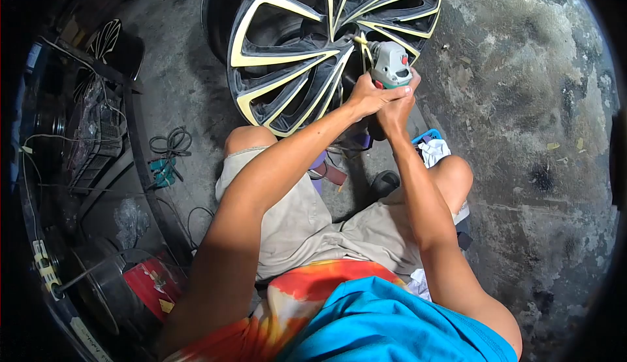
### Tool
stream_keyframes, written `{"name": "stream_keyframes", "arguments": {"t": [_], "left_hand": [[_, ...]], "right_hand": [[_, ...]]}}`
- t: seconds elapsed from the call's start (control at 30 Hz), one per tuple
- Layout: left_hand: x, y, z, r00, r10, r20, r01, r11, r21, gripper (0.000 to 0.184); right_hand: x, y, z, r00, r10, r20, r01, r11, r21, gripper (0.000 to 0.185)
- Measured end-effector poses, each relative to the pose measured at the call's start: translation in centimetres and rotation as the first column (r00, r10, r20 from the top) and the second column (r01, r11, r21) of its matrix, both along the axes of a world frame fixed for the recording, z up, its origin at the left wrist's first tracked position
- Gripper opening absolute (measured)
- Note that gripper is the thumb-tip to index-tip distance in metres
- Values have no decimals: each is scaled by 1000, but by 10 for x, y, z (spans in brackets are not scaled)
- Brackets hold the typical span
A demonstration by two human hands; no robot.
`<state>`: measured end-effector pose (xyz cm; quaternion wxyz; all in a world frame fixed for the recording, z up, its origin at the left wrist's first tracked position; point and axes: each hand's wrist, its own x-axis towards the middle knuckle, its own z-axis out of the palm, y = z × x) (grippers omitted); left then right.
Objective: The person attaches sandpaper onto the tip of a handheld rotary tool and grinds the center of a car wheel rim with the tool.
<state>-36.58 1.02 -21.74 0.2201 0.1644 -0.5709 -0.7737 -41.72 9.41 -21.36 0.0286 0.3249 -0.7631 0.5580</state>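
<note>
A black alloy wheel rim with pale yellow spoke faces leans in front of my knees. Both hands are on an angle grinder with a grey head and a red button. Its small yellow tip is over the spokes near the wheel's hub; whether it touches them I cannot tell. My left hand is closed around the near side of the grinder, just behind its head. Wrapped around the grinder's body is my right hand, its fingers partly hidden by the left hand and the tool.
A green power tool with a coiled cord lies on the floor at left. Another rim stands farther back. A red box, a power strip and cables are at lower left. White crumpled paper is by my right knee.
</note>
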Motion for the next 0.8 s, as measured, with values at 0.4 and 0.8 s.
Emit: {"name": "stream_keyframes", "arguments": {"t": [0.4, 0.8], "left_hand": [[5, -1, -11, 988, 94, 120, -74, 985, -158, 67], [4, -3, -13, 968, 87, 237, -41, 981, -192, 73]], "right_hand": [[9, 0, -19, 1000, 14, -19, -15, 999, -49, 70], [12, 0, -17, 997, -44, 61, 44, 999, -9, 72]]}}
